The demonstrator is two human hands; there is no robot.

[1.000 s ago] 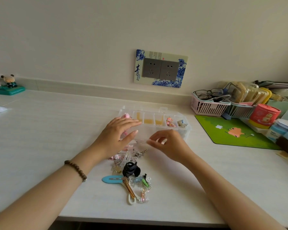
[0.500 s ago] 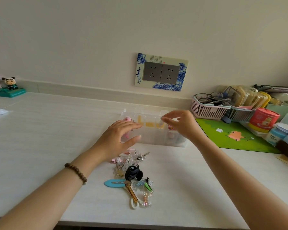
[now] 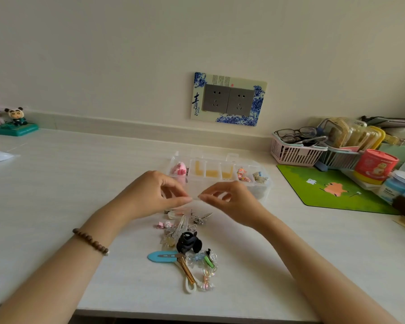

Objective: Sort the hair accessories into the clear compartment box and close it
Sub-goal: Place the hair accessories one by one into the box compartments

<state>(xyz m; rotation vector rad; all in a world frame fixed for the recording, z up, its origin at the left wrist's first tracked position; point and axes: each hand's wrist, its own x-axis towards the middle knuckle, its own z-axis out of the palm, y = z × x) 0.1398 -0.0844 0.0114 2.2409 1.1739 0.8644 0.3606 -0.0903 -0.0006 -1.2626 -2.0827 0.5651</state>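
Note:
The clear compartment box (image 3: 263, 183) lies on the white desk, straight ahead of me. Its back row holds a pink accessory (image 3: 179, 170), yellow dividers (image 3: 211, 172) and small bows (image 3: 243, 175). My left hand (image 3: 150, 195) and my right hand (image 3: 229, 199) both pinch the box's front edge, fingertips nearly touching; I cannot tell whether they hold the lid or the base. Loose accessories lie in a pile nearer to me: a black claw clip (image 3: 187, 242), a blue snap clip (image 3: 161, 257), a gold clip (image 3: 186, 270), and clear bows (image 3: 207, 282).
A green mat (image 3: 332, 190) lies to the right of the box. Behind it stand a pink basket with glasses (image 3: 295, 150), a red tub (image 3: 374, 166) and other containers. A panda figure (image 3: 16, 118) is far left. The desk's front edge (image 3: 197, 316) is close.
My right hand has come back from the box's far side to its front edge. My left hand's fingers have curled from flat on the box into a pinch.

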